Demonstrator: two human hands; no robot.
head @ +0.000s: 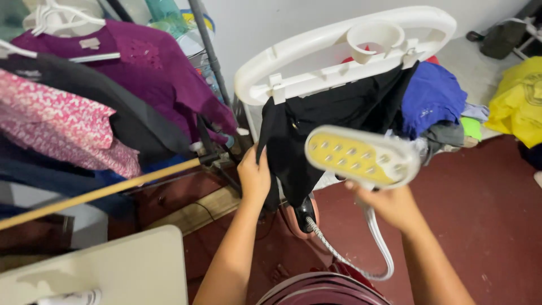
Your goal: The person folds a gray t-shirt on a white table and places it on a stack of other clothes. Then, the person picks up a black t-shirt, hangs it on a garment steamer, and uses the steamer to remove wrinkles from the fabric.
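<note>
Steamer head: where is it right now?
In the head view, right of centre: the steamer head is held up by the right hand, just in front of the black garment that the left hand grips.

We look down on a dark red painted floor (485, 214), scuffed in places, that meets a plain white wall (282, 28) at the top. On our left a clothes rail carries hanging garments: a purple top (152, 68) on a white plastic hanger (56, 14), a pink patterned piece (56, 130) and darker ones between them. A long wooden pole (101, 192) slants across below them. A pale cream counter (113, 271) fills the lower left corner. At the far right a yellow cloth (516, 101) lies heaped near the wall. The light is even and soft.
</note>
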